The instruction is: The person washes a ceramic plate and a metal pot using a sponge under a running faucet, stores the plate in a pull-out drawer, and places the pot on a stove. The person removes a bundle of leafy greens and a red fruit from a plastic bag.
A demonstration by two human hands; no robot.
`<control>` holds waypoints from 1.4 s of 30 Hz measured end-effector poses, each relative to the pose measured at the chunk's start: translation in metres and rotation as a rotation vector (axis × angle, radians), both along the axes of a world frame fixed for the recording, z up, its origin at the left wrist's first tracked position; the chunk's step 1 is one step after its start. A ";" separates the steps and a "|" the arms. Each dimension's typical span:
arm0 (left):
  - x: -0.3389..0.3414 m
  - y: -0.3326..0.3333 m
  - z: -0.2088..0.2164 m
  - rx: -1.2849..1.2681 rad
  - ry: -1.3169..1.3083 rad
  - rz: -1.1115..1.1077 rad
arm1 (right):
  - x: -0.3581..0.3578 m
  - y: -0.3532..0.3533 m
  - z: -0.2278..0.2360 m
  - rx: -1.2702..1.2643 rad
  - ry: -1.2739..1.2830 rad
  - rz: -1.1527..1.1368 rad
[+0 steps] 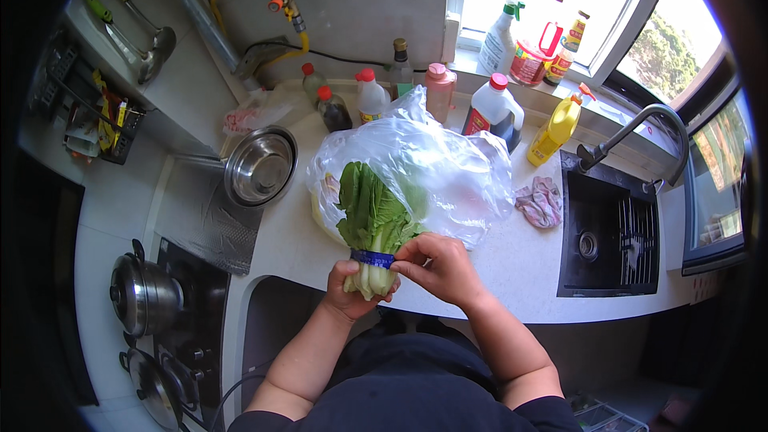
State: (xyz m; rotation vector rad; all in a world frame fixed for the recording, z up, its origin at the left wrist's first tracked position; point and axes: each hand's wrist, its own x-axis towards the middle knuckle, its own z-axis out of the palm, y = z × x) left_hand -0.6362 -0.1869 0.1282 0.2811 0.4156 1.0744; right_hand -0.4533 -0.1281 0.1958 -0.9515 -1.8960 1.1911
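Observation:
A bunch of leafy green vegetable point(370, 212) with pale stalks is held upright over the counter's front edge. A blue printed band point(370, 259) wraps round its stalks. My left hand point(350, 292) is closed round the stalk ends from below, its thumb at the front. At the right side of the band, my right hand point(438, 266) pinches the band's edge between thumb and fingers. Behind the leaves lies a big clear plastic bag point(456, 172), puffed up on the counter; its contents are mostly hidden.
Along the back of the white counter point(512, 280) stand several bottles, among them a white-handled jug point(490, 112) and a yellow bottle point(554, 132). A crumpled cloth point(541, 202) lies beside the black sink point(572, 272). Metal bowls point(261, 166) sit left, near a pot point(142, 296) on the stove.

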 end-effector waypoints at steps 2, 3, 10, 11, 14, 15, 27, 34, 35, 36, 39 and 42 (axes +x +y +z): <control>0.000 -0.001 -0.001 -0.013 0.001 0.003 | 0.001 0.003 0.000 -0.015 -0.031 0.039; 0.000 -0.001 -0.001 -0.019 0.001 0.002 | 0.001 0.005 -0.001 -0.024 -0.029 0.054; 0.000 0.000 -0.003 -0.047 0.028 -0.011 | 0.006 0.007 -0.002 -0.144 -0.004 0.120; 0.001 0.000 -0.002 -0.053 0.035 -0.008 | 0.006 0.007 -0.003 -0.133 0.010 0.114; 0.005 -0.001 -0.004 -0.101 0.029 0.019 | 0.007 0.009 -0.011 -0.093 0.037 0.096; 0.006 -0.001 -0.005 -0.124 0.022 0.031 | 0.007 0.008 -0.013 -0.075 0.037 0.089; 0.010 0.005 0.000 0.000 0.239 0.065 | 0.015 0.004 -0.014 0.165 0.107 -0.010; 0.008 0.004 0.005 0.072 0.362 0.057 | 0.021 0.007 -0.009 0.152 -0.037 0.052; 0.008 0.003 0.006 0.079 0.367 0.062 | 0.021 0.007 -0.008 0.143 -0.049 0.071; 0.009 0.003 0.007 0.088 0.372 0.065 | 0.021 0.007 -0.008 0.126 -0.025 0.077; 0.010 0.002 0.005 0.093 0.363 0.090 | 0.018 0.003 -0.010 0.090 0.033 0.076; 0.014 -0.002 -0.002 0.000 0.294 0.117 | 0.016 0.001 -0.011 0.097 0.043 0.061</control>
